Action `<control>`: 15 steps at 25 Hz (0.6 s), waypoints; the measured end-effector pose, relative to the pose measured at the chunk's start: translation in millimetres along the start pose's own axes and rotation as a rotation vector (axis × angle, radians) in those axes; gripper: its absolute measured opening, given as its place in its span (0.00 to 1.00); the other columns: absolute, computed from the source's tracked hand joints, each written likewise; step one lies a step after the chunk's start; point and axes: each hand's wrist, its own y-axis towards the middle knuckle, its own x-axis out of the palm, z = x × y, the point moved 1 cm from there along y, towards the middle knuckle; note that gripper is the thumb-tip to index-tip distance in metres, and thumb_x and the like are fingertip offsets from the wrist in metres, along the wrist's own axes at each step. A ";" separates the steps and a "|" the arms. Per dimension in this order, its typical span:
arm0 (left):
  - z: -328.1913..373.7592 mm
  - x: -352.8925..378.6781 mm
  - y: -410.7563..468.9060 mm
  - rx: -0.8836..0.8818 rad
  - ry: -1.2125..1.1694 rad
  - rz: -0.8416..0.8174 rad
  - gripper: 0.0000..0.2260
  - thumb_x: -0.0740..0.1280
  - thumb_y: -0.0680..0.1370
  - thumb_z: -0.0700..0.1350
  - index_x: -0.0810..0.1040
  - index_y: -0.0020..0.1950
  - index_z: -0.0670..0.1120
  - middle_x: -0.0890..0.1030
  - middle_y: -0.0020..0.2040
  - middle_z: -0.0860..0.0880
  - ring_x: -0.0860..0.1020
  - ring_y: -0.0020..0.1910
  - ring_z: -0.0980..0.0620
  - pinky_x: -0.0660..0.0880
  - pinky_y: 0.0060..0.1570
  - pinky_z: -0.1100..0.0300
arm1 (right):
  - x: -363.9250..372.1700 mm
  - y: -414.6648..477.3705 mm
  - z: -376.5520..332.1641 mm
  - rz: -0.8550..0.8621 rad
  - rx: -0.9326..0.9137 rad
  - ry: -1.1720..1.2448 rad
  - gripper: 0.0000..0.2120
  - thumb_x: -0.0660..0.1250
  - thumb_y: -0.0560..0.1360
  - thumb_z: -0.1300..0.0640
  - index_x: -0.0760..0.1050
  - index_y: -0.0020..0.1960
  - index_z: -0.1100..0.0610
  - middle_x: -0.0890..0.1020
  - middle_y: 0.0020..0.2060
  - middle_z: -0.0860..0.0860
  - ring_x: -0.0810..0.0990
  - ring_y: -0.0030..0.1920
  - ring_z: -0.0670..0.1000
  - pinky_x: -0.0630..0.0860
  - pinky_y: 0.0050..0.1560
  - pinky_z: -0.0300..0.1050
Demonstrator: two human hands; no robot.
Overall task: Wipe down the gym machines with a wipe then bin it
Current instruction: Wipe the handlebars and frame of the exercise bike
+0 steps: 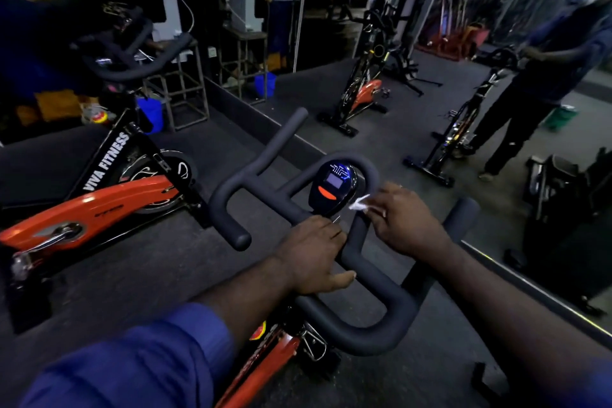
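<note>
Two hands tend a spin bike (261,371): the left hand (314,252) clenches the handlebar (364,334), apparently steadying it, while the right hand (407,222) fingers (381,205) pinch a wipe (359,203) beside the console (332,184).

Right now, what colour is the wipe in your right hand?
White, seen in the head view: the wipe pinched in the right hand.

Left hand (314,255) curled, gripping; right hand (405,219) pinching.

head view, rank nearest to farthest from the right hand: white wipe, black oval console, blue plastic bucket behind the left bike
1. White wipe, pinched in the right hand.
2. Black oval console, just left of it.
3. Blue plastic bucket, far left, on the floor.
</note>
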 end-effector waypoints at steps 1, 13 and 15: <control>-1.7 0.9 3.1 0.031 0.034 0.032 0.31 0.60 0.76 0.70 0.83 0.54 0.43 0.83 0.51 0.46 0.80 0.52 0.44 0.73 0.57 0.50 | -4.6 16.9 4.3 0.074 0.049 -0.006 0.11 0.70 0.77 0.58 0.85 0.57 0.50 0.76 0.45 0.50 0.78 0.46 0.52 0.70 0.47 0.42; -15.9 -9.7 23.2 0.196 0.195 -0.048 0.29 0.60 0.79 0.71 0.84 0.55 0.47 0.85 0.55 0.47 0.83 0.53 0.45 0.75 0.49 0.53 | 0.2 49.2 -3.1 0.114 0.094 -0.028 0.14 0.65 0.76 0.55 0.84 0.57 0.56 0.80 0.52 0.55 0.78 0.52 0.56 0.74 0.53 0.45; -18.9 -4.5 20.7 0.213 0.177 -0.068 0.30 0.61 0.76 0.72 0.84 0.49 0.47 0.86 0.47 0.48 0.84 0.45 0.46 0.75 0.42 0.55 | 5.0 75.5 -0.3 0.046 0.004 -0.121 0.15 0.63 0.75 0.56 0.85 0.56 0.58 0.80 0.52 0.56 0.77 0.51 0.58 0.74 0.53 0.48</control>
